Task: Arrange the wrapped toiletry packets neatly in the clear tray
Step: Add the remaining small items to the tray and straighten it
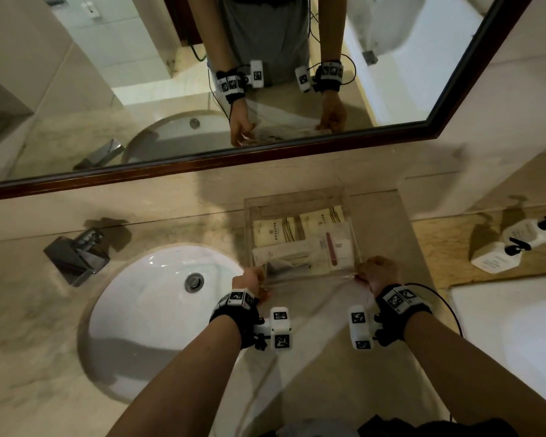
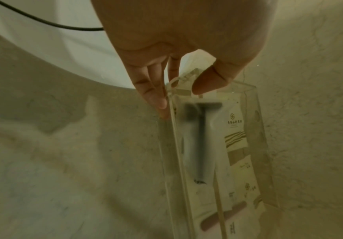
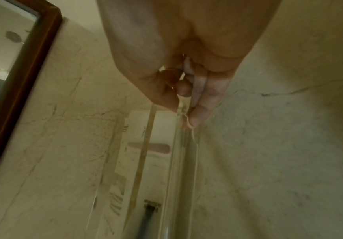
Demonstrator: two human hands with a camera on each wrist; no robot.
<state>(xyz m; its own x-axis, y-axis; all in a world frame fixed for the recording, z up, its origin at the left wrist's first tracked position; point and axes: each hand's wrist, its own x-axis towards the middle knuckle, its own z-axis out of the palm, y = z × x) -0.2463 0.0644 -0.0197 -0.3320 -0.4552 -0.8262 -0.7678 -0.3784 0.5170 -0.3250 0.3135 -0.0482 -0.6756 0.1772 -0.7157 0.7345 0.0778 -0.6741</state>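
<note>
The clear tray [image 1: 248, 234] stands on the marble counter to the right of the sink. It holds several wrapped packets: two cream ones [image 1: 275, 230] at the back, a white one with a pink stick [image 1: 331, 249] on the right, and a razor packet [image 1: 286, 264] at the front. My left hand [image 1: 249, 279] pinches the tray's near left corner, thumb inside and fingers outside [image 2: 182, 95]. The razor packet [image 2: 199, 137] shows through the tray wall [image 2: 254, 129]. My right hand [image 1: 375, 272] pinches the near right corner [image 3: 182, 110], next to the pink stick [image 3: 148, 147].
A white sink [image 1: 158, 304] with a chrome faucet [image 1: 76, 257] lies to the left of the tray. A dark-framed mirror [image 1: 202, 162] runs along the back wall. Two white pump bottles [image 1: 511, 247] lie on the counter at the right, above a white tub edge [image 1: 501, 342].
</note>
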